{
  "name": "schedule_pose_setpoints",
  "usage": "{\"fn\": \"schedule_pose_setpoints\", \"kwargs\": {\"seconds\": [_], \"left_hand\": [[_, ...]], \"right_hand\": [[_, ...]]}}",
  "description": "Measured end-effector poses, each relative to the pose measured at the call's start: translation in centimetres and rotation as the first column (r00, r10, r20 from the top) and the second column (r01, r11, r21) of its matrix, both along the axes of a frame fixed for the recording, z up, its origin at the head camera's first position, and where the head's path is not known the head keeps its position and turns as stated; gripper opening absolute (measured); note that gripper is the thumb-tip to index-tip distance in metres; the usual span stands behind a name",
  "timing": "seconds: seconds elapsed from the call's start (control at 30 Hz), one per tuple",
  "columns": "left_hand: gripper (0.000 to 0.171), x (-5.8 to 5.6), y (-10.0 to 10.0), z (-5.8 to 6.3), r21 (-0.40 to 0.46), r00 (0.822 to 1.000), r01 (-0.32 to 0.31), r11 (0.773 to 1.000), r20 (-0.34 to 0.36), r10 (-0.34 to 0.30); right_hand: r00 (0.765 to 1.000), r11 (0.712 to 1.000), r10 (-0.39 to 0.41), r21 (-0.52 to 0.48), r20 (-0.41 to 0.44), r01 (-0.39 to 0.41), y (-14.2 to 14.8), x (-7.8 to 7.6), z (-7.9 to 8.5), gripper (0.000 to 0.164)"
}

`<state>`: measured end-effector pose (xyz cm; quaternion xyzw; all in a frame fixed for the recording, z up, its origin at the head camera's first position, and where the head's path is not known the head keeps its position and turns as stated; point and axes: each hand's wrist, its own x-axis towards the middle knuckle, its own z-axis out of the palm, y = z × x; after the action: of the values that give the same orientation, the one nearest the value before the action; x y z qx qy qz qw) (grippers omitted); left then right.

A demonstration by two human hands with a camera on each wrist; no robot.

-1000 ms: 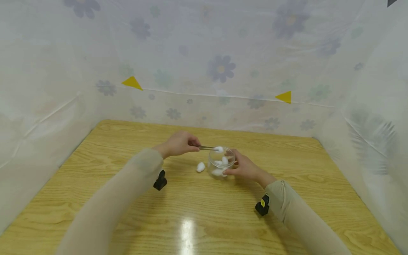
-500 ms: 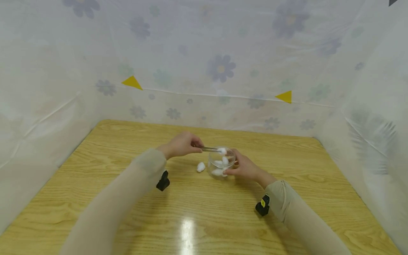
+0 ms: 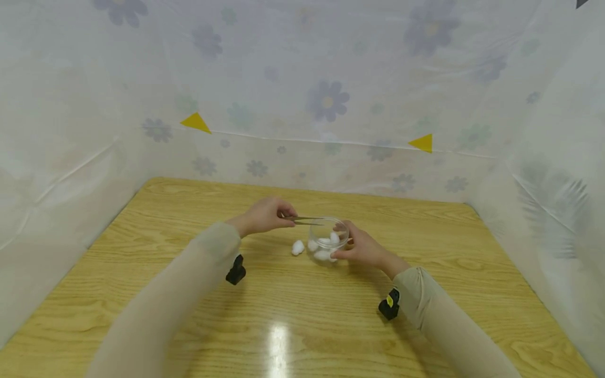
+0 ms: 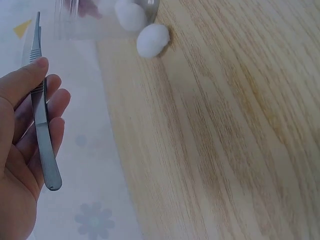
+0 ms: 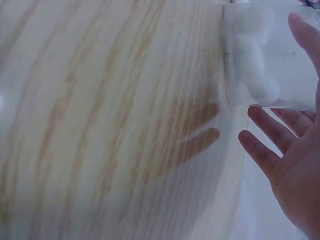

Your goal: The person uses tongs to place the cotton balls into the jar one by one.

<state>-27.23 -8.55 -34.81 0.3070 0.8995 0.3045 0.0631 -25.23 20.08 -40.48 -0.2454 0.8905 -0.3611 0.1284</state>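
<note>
My left hand (image 3: 266, 215) pinches metal tweezers (image 4: 42, 125) between thumb and fingers. In the head view their tips reach over the mouth of a clear round jar (image 3: 327, 246), spread apart with nothing between them. Several white cotton balls (image 3: 323, 255) lie inside the jar. From the right side, my right hand (image 3: 365, 247) grips the jar, thumb at the front and fingers behind. The right wrist view shows the thumb along one side of the jar, with some fingers free of its wall. A single cotton ball (image 4: 153, 40) rests on the table just left of the jar.
A wood-grain table (image 3: 302, 325) carries everything. White flowered sheeting (image 3: 283, 79) stands behind it and at both sides, with yellow triangles on the back. Black wrist cameras (image 3: 236, 270) hang below both forearms, close over the table.
The cotton ball held by the tweezers has dropped into the jar. The tweezer tips have parted, and my left hand has drawn back slightly left. My right hand and the jar have stayed put.
</note>
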Motion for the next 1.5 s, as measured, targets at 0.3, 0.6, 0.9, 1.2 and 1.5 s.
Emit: {"fn": "schedule_pose_setpoints", "kwargs": {"seconds": [0.3,0.6,0.9,1.2,1.5], "left_hand": [[0.02,0.2,-2.1,-0.7,0.002,0.999,-0.035,0.999,0.02,0.035],[0.02,0.6,-3.3,-1.3,-0.012,0.999,-0.033,0.999,0.035,0.034],[0.018,0.8,-3.8,-2.0,-0.034,0.997,-0.039,0.999,0.071,0.041],[0.016,0.7,-4.2,-3.0,-0.062,0.996,-0.013,0.998,0.091,0.018],[0.014,0.4,-4.3,-4.0,-0.079,0.996,-0.005,0.997,0.083,0.012]], "right_hand": [[1.0,1.0,0.0,-0.003,-0.01,0.0,0.1,0.0,-0.1,0.086],[1.0,1.0,0.003,0.005,-0.015,-0.003,0.2,-0.1,-0.4,0.085],[1.0,1.0,0.025,0.005,-0.005,-0.025,0.2,0.2,-0.1,0.086],[1.0,0.999,0.031,0.008,0.004,-0.031,0.1,0.4,0.0,0.088],[0.999,0.999,0.032,-0.019,0.014,-0.032,0.1,0.4,0.0,0.086]]}}
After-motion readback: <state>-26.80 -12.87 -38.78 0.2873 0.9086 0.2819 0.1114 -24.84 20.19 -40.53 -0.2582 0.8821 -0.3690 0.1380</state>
